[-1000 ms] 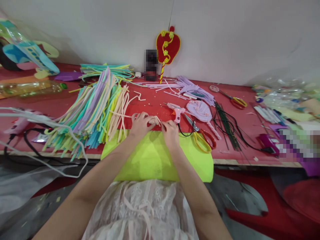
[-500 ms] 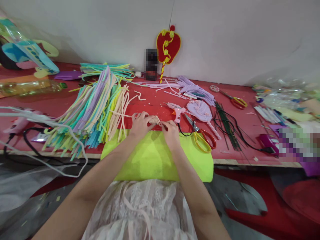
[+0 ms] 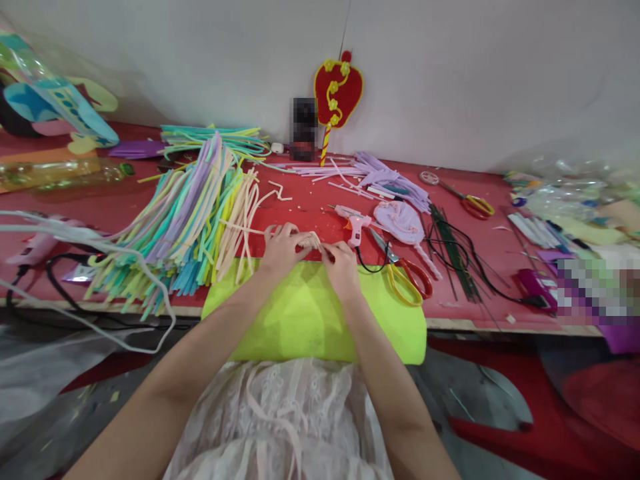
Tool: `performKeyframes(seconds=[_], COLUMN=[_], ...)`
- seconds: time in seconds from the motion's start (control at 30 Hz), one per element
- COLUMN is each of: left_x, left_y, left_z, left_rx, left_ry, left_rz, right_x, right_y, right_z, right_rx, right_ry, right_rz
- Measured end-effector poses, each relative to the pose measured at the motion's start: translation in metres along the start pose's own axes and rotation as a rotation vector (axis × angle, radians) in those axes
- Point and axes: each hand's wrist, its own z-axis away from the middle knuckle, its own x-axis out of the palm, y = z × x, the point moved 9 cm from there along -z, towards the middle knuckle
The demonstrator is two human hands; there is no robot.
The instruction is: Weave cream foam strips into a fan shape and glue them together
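Note:
Between my hands is a small coil of cream pipe cleaner [image 3: 312, 239], bent in tight folds. My left hand [image 3: 283, 252] grips its left side, and a loose cream strand runs out to the left from there. The fingertips of my right hand [image 3: 341, 261] pinch the coil's right end. Both wrists rest over a bright yellow-green felt sheet [image 3: 300, 317] at the table's edge. Just beyond my right hand lies a pink glue gun [image 3: 356, 225], with red-and-yellow-handled scissors [image 3: 407, 283] beside it. My fingers hide part of the coil.
A big heap of pastel pipe cleaners [image 3: 175, 213] lies left. Lilac pipe cleaners [image 3: 390, 177] and a lilac fan-shaped piece [image 3: 399, 222] are at right, near green stems [image 3: 455, 253]. A red fan [image 3: 339, 93] leans on the wall. A white cable [image 3: 160, 293] hangs over the left edge.
Hardly anything differs. Both hands keep the same hold on the cream coil, and the view has shifted very slightly.

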Motion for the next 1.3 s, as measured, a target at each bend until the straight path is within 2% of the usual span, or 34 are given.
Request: performKeyframes(seconds=[0.5,1.3], left_x=[-0.0015,0.0045], left_y=[-0.0014,-0.0029], left_z=[0.0005,-0.0063], left_rx=[-0.003,0.032], left_ry=[0.023,-0.021], left_rz=[0.041,-0.003], right_x=[-0.0021,-0.001], right_y=[-0.009,-0.0087], right_z=[0.0051,0.0045], right_rx=[-0.022,-0.034], right_ry=[0.042,0.063], right_rz=[0.056,0.032])
